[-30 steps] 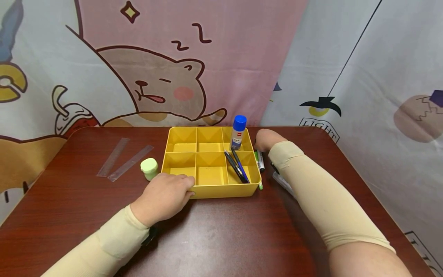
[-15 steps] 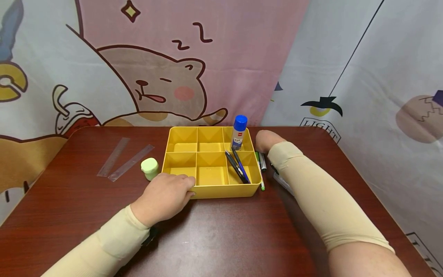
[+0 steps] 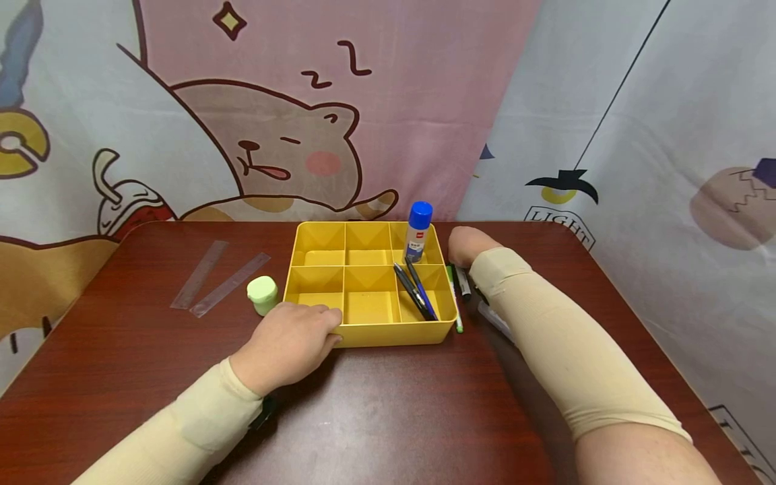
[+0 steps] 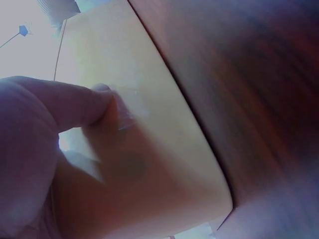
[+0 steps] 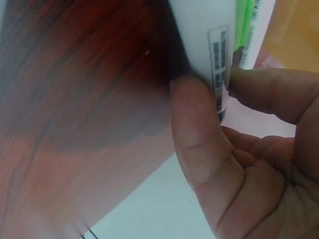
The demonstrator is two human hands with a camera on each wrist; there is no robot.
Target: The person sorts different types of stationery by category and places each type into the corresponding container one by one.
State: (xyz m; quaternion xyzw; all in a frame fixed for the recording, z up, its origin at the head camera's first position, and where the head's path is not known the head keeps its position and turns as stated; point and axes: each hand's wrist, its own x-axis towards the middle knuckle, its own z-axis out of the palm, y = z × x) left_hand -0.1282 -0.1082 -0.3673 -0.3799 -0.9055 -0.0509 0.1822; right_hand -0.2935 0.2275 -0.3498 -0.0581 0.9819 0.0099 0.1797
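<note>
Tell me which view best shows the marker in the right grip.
The right wrist view: it shows the marker close up, barcode and pinching right grip included. The head view shows only its near, dark-ended part; the left wrist view shows none.

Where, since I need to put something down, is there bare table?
Bare table: in front of the yellow tray between left sleeve and right sleeve; left of the rulers. Crowded: right of the tray, around right hand and marker.

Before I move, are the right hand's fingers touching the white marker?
Touching: the right wrist view shows the right hand pinching the white marker, its fingers against both sides of the barrel.
</note>
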